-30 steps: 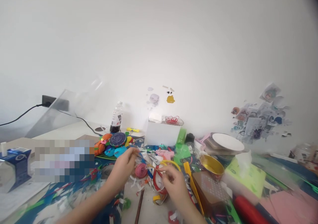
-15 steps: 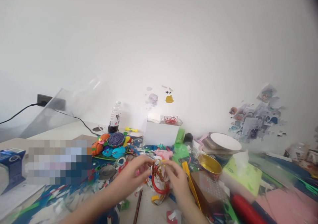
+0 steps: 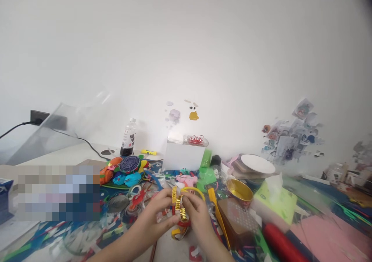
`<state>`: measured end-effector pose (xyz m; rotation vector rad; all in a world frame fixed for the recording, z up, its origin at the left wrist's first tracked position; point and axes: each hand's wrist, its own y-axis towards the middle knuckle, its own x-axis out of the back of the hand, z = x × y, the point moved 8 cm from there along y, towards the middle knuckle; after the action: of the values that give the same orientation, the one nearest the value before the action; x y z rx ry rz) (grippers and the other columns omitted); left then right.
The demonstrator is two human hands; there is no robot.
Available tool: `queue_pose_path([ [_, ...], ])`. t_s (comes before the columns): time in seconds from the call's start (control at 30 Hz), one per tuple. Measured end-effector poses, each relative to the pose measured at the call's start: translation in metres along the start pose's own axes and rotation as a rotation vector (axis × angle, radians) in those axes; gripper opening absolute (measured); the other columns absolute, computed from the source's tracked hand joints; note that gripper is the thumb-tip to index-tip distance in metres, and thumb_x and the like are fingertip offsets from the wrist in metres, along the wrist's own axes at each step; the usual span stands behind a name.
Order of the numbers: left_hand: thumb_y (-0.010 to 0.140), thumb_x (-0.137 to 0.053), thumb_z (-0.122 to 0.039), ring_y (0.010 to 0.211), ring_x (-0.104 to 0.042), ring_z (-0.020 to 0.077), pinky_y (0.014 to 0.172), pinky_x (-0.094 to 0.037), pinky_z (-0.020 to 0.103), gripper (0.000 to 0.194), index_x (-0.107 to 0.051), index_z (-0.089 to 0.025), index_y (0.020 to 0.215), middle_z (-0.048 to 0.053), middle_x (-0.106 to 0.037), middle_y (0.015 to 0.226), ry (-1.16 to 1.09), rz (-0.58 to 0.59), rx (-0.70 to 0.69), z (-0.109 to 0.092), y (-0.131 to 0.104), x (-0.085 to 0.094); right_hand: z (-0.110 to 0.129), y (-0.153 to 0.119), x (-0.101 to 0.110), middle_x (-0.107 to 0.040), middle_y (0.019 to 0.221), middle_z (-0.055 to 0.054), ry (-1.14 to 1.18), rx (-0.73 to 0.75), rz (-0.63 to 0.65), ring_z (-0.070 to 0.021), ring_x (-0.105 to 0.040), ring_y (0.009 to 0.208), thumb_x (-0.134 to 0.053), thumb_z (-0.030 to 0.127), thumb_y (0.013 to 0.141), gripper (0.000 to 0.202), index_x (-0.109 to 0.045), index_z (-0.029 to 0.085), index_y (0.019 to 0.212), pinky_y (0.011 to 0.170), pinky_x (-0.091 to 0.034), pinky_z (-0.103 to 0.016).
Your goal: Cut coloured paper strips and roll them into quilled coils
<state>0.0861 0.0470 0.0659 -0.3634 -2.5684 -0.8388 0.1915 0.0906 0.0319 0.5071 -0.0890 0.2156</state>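
A pale wall (image 3: 186, 52) filled the upper part of the view, with a crowded table (image 3: 61, 149) along its foot. Next in size, a clear sheet (image 3: 72, 122) stood tilted at far left, in front of a socket; a pink sheet (image 3: 328, 235) lay flat at near right. A cluster of stickers (image 3: 286, 142) was on the wall at right. Below it, a green tissue box (image 3: 277, 202) sat with one tissue pulled up. A white box (image 3: 183, 155) stood against the wall near the middle, red wire (image 3: 197, 140) in a clear tray on its top. The left hand (image 3: 158, 211) and right hand (image 3: 197, 211) were close together, low in the centre. Right: thumb and fingers pinched on a gold band (image 3: 178, 203). Left: fingertips at the band's upper end, thumb spread below; whether it gripped firmly could not be told. The band was raised between the hands, above a red ring (image 3: 184, 224) partly hidden by them. Smaller items: a white plate (image 3: 257, 163) on a stack at right rear, a gold bowl (image 3: 240, 190) in front of it, a bottle (image 3: 128, 138) upright at left rear with dark liquid in its base, a yellow tube (image 3: 148, 152) lying just beside it.
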Motion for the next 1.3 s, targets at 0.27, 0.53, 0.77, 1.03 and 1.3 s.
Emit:
queue_pose_path([
  [0.27,0.078,-0.045,-0.044,0.066,-0.048,0.0136,0.061,-0.040,0.023,0.030,-0.048,-0.019,0.063,-0.002,-0.048,0.067,-0.113,-0.056,0.181,0.021,0.003,0.011,0.001,0.003,0.020,-0.067,0.086,-0.008,-0.093,0.025,-0.136,-0.0226,-0.060,0.081,-0.057,0.040,0.077,0.026,-0.069,0.018,0.084,0.073,-0.046,-0.031],
  [0.53,0.074,-0.046,-0.054,0.048,-0.045,0.0099,0.048,-0.037,0.021,0.037,-0.044,-0.019,0.062,-0.006,-0.044,0.053,-0.243,-0.001,0.287,0.033,0.003,0.000,0.016,-0.001,0.032,-0.058,0.092,-0.007,-0.474,0.252,-0.247,-0.0209,-0.054,0.089,-0.046,0.021,0.082,0.022,-0.063,0.020,0.098,0.077,-0.044,-0.032],
  [0.77,0.075,-0.046,-0.050,0.050,-0.047,0.0121,0.048,-0.039,0.022,0.033,-0.047,-0.020,0.062,-0.005,-0.046,0.052,-0.115,-0.108,0.281,0.029,0.001,0.003,0.058,-0.024,0.000,-0.054,0.096,-0.007,-0.702,0.580,-0.121,-0.0215,-0.050,0.091,-0.047,0.016,0.082,0.023,-0.058,0.023,0.101,0.077,-0.042,-0.036],
  [1.03,0.081,-0.041,-0.032,0.078,-0.057,0.0180,0.071,-0.044,0.025,0.021,-0.057,-0.020,0.076,0.004,-0.063,0.079,0.069,-0.042,0.111,0.012,0.000,-0.004,0.066,-0.030,-0.006,-0.063,0.085,-0.005,-0.671,0.664,-0.160,-0.0183,-0.056,0.078,-0.046,0.012,0.085,0.021,-0.061,0.022,0.096,0.073,-0.045,-0.036],
  [1.3,0.083,-0.040,-0.024,0.072,-0.057,0.0175,0.065,-0.043,0.024,0.018,-0.055,-0.020,0.074,0.004,-0.062,0.077,0.277,-0.094,0.101,0.020,-0.007,-0.006,0.053,-0.027,-0.011,-0.066,0.084,-0.005,-0.612,0.545,-0.118,-0.0186,-0.057,0.077,-0.046,0.008,0.080,0.024,-0.064,0.019,0.092,0.071,-0.048,-0.033],
])
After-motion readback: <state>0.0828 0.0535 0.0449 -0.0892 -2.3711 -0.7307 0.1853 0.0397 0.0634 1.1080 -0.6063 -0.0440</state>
